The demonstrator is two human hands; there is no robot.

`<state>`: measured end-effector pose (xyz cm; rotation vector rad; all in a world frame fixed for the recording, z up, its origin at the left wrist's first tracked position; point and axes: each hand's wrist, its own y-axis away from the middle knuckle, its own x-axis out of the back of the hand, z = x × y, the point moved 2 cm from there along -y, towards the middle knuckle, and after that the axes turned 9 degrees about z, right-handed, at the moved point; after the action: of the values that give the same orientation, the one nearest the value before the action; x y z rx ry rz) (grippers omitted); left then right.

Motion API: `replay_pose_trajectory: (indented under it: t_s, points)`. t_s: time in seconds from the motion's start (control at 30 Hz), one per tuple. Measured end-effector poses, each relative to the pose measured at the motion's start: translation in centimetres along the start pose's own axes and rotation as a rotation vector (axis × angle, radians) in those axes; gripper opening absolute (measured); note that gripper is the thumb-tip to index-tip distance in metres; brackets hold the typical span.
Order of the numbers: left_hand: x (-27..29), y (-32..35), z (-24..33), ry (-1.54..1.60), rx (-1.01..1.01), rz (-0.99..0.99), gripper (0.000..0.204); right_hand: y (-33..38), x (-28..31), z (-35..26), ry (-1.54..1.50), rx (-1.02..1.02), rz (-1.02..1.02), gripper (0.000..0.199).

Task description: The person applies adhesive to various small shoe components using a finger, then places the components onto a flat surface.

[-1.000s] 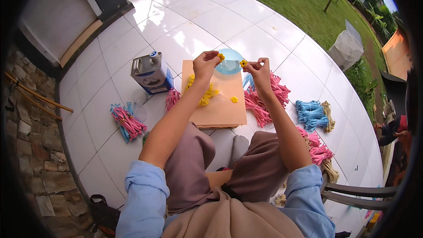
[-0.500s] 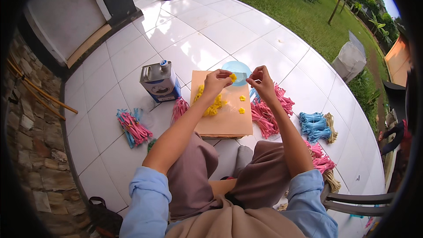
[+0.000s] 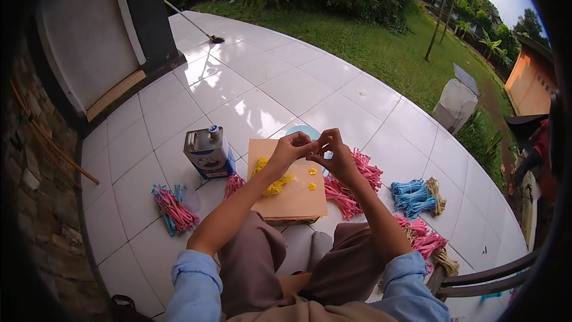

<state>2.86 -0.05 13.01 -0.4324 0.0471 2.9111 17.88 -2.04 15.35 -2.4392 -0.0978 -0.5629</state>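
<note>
Left hand (image 3: 290, 150) and right hand (image 3: 333, 154) meet fingertip to fingertip above the tan board (image 3: 292, 200), pinching something too small to identify; likely light, soft, best held by its edges.

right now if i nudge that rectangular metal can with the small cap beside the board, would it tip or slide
The rectangular metal can stands upright on its broad flat base, so it would probably slide rather than tip. The glossy white floor tiles look smooth, which likely helps sliding. Pushed near the cap, it might rock; how full it is cannot be seen.

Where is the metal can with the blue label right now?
In the head view, the metal can stands on the white tiled floor, on the person's left, just left of the tan board.
</note>
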Motion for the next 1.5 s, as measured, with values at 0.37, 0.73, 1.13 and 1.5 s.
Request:
replay_pose_trajectory:
  t_s: [0.37, 0.73, 1.13, 1.5]
  points:
    - [0.5, 1.3, -0.9, 0.082, 0.032, -0.121, 0.019, 1.0, 1.0, 1.1, -0.334, -0.185, -0.117, 0.041]
    - [2.3, -2.3, -3.8, -0.326, -0.128, 0.087, 0.026, 1.6, 0.0, 10.1, -0.318, -0.438, 0.065, 0.040]
    - [1.4, -4.8, -8.0, -1.601, -0.370, -0.142, 0.011, 3.7, -4.9, 12.7, 0.058, -0.502, -0.334, 0.048]
    - [10.0, 0.1, -3.4, -1.182, 0.079, -0.108, 0.031, 2.8, -6.2, 5.7, -0.218, -0.250, -0.348, 0.027]
